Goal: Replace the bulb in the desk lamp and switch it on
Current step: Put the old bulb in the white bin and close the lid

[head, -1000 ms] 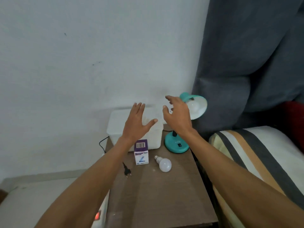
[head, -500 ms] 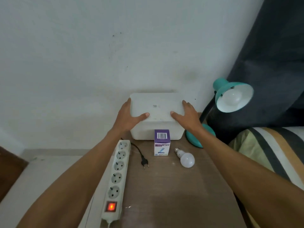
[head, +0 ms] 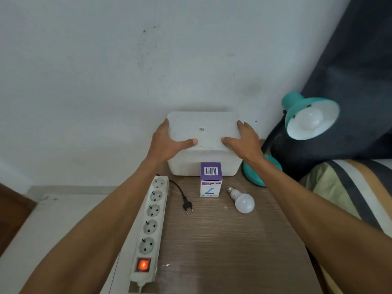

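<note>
- Nearest the camera, a white power strip (head: pixel 151 225) is lying along the left edge of the wooden bedside table (head: pixel 233 251), its red rocker switch (head: pixel 143 265) glowing, so power seems to be waiting; every socket in view is sitting empty.
- Just past it, the lamp's black plug (head: pixel 188 205) is resting loose on the wood, not pushed into any socket, so plugging in is still ahead.
- To the right, a loose white LED bulb (head: pixel 242 200) is lying on its side, screw base pointing away; whether it is the new one or a spent one I cannot tell.
- Behind these, a small purple-and-white bulb carton (head: pixel 211 179) is standing upright against the front of a white lidded plastic box (head: pixel 203 145).
- The left hand (head: pixel 167 143) and the right hand (head: pixel 244 141) are both pressing on the box lid, fingers spread over its side edges and thumbs flat on top; they are gripping only the lid, no bulb.
- Farthest right, the teal desk lamp (head: pixel 305 117) is standing with its shade tilted toward the camera and an unlit bulb (head: pixel 311 119) seated inside.
- Judged from this, the swap itself is not looking started: unscrewing, fitting, plugging in and switching on all seem to remain.
</note>
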`<state>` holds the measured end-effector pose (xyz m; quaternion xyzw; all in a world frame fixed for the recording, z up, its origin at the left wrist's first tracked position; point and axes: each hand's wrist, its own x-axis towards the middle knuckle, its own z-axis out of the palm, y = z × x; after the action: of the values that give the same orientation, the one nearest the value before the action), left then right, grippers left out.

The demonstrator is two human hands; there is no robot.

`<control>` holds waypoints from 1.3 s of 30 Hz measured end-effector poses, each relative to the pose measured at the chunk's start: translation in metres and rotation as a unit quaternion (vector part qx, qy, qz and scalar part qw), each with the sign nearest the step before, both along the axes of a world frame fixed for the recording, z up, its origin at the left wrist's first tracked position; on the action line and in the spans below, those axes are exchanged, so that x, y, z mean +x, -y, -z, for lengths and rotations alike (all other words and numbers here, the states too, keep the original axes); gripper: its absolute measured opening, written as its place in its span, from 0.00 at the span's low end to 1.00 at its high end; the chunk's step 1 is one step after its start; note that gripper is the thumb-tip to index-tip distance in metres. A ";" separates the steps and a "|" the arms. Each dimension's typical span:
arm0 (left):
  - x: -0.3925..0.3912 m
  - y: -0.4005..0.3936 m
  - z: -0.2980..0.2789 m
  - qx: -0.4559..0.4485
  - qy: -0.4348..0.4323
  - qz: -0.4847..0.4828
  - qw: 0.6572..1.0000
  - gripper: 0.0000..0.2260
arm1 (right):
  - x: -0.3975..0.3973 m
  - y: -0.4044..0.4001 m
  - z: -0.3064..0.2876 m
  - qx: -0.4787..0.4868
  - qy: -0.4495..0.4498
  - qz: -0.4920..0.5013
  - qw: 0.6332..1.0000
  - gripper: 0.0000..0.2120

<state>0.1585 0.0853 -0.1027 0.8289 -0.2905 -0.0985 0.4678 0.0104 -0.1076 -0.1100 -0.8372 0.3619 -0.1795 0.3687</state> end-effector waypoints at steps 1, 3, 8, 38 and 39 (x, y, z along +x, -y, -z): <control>-0.001 0.000 -0.003 -0.001 0.002 0.001 1.000 0.44 | 0.000 0.000 -0.002 -0.001 0.001 -0.001 1.000 0.42; 0.000 0.000 -0.009 -0.001 0.006 0.000 1.000 0.44 | -0.001 0.000 -0.008 -0.007 0.004 -0.003 1.000 0.42; -0.004 -0.005 -0.021 -0.015 0.027 -0.004 1.000 0.44 | -0.008 -0.005 -0.022 -0.019 0.020 -0.006 1.000 0.43; -0.249 -0.174 0.088 0.107 -0.017 -0.014 0.994 0.53 | -0.248 -0.186 0.080 0.006 -0.087 0.042 0.995 0.43; -0.253 -0.176 0.095 0.115 -0.020 -0.011 0.993 0.52 | -0.252 -0.187 0.085 0.009 -0.092 0.040 0.995 0.44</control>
<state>-0.0941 0.2616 -0.1974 0.8783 -0.2585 -0.1431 0.3759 -0.2411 0.0796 -0.1952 -0.8318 0.4288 -0.1124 0.3341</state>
